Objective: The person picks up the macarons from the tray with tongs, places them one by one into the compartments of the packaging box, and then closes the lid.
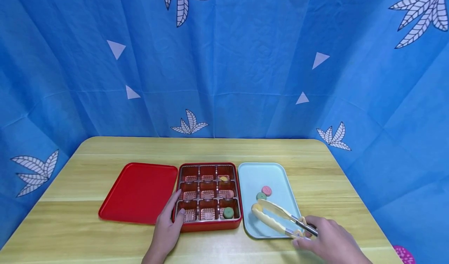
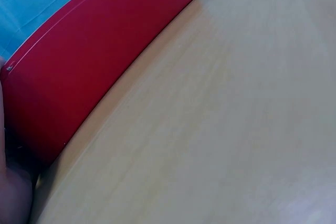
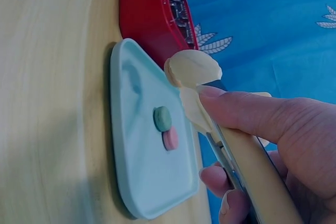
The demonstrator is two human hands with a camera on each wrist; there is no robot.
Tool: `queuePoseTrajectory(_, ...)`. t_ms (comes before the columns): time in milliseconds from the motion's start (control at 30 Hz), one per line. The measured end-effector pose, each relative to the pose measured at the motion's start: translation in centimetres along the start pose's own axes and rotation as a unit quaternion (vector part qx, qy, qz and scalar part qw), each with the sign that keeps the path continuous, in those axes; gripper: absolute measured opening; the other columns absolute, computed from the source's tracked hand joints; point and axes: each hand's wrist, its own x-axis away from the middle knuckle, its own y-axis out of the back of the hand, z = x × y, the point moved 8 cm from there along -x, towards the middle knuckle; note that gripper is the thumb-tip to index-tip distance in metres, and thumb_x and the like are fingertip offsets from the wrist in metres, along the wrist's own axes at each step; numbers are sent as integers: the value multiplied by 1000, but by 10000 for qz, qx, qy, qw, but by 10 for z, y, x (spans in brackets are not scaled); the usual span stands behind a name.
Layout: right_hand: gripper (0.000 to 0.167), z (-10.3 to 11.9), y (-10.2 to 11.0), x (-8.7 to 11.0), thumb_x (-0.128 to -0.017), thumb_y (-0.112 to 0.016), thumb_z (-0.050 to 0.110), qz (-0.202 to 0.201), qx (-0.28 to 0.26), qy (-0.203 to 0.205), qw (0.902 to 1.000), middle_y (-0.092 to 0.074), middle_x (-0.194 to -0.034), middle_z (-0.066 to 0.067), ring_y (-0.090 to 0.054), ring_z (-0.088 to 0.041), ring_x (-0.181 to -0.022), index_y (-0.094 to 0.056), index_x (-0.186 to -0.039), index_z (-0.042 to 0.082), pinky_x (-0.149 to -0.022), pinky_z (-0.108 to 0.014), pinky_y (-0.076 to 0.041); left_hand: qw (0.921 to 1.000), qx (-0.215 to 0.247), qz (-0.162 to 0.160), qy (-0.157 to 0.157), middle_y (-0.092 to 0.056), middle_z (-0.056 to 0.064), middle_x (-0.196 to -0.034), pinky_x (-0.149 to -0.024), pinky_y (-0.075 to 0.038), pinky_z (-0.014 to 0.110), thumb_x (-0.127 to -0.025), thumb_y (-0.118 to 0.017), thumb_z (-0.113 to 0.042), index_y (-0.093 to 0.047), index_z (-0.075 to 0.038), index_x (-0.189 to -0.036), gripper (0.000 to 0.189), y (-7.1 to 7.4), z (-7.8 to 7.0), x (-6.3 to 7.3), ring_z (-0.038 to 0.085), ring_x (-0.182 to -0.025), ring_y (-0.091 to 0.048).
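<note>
My left hand [image 1: 168,227] rests against the left side of a red box [image 1: 210,227], its thumb and a fingertip at the rim. Inside is a divided insert with a green macaron [image 1: 228,212] front right, a pink macaron [image 1: 229,194] in the middle right compartment and a yellow macaron [image 1: 223,178] back right. My right hand [image 1: 326,234] grips cream-tipped tongs [image 1: 271,222] over the pale blue tray [image 1: 250,170]. Between the tong tips sits a yellow-orange macaron [image 1: 258,206], raised above the tray in the right wrist view.
On the tray lie another green macaron [image 3: 162,118] and another pink macaron [image 3: 170,138], side by side. A flat red lid [image 1: 140,194] lies left of the box on the wooden table [image 1: 80,186]. Blue patterned cloth [image 1: 224,61] hangs behind the table.
</note>
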Motion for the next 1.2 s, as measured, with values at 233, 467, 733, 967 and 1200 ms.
queuePoseTrajectory(233,38,7,6,-1,-64,-79,49,-99,23,146,9998,-48,-62,3,-42,-14,-59,-57,-76,21,-51,-27,-29,10000,22,47,45,-39,6,-148,-108,-32,49,-90,-56,-7,-40,-21,-143,58,-1,3,-2,27,-136,-34)
queuePoseTrajectory(467,39,11,7,-3,-64,-79,50,-89,31,116,9999,-49,-64,4,-42,-15,-59,-58,-78,20,-51,-28,-28,10000,6,34,74,-39,5,-148,-109,-32,47,-90,-56,-7,-40,-22,-143,57,-1,2,-1,25,-136,-34)
queuePoseTrajectory(733,38,17,12,-3,-62,-80,49,-248,28,279,9993,-50,-65,5,-43,-13,-61,-58,-78,23,-52,-28,-30,10000,1,22,75,-39,6,-148,-109,-32,49,-90,-56,-8,-40,-21,-143,57,0,1,-2,27,-136,-34)
queuePoseTrajectory(967,38,26,9,-4,-60,-81,48,-271,-44,327,9991,-50,-64,6,-43,-13,-60,-58,-77,24,-52,-27,-31,9999,33,62,88,-39,6,-148,-109,-32,49,-90,-56,-8,-40,-21,-143,57,-1,1,-1,27,-136,-34)
queuePoseTrajectory(1200,37,38,10,-5,-60,-81,47,-362,-26,515,9980,-48,-63,6,-43,-12,-59,-56,-74,25,-51,-26,-31,9999,94,76,53,-38,6,-148,-109,-31,50,-90,-56,-7,-39,-21,-144,58,-2,2,-1,27,-136,-34)
